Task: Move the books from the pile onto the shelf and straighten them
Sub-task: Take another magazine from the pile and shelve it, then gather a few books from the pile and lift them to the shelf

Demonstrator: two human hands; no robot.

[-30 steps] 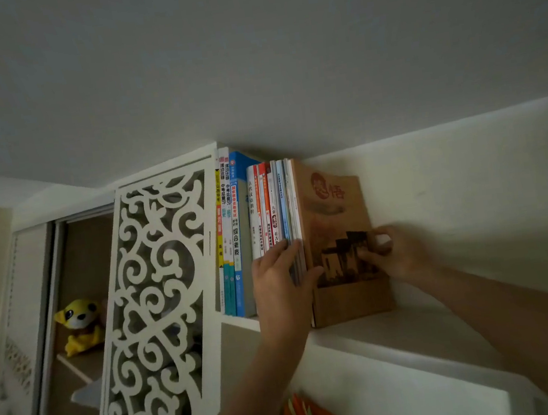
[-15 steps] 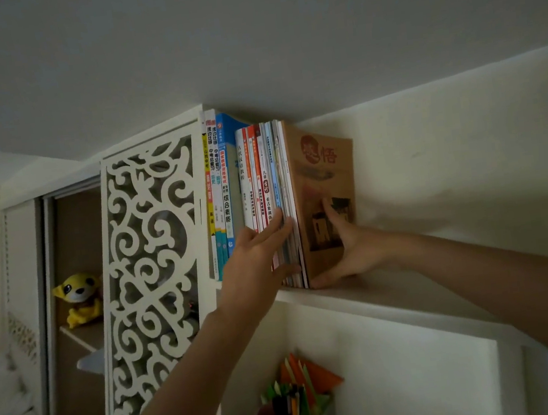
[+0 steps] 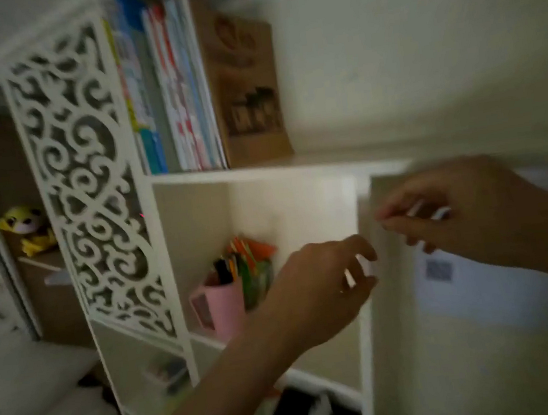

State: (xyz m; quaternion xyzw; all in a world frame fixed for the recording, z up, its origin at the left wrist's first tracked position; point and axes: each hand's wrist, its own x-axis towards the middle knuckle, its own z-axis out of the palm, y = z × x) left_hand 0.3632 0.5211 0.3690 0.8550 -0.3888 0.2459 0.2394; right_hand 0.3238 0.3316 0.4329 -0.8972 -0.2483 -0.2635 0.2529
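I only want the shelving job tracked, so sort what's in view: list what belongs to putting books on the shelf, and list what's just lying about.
Part of the job:
- row of books
- brown book at its right end
- top shelf
- left hand and right hand, both off the books

Just lying about:
- pink cup of pens
- yellow plush toy
- white scrollwork panel

Books [image 3: 179, 91] stand upright on the top shelf [image 3: 295, 166]; left hand [image 3: 321, 291] and right hand [image 3: 456, 216] hover below it, fingers loosely curled, holding nothing.
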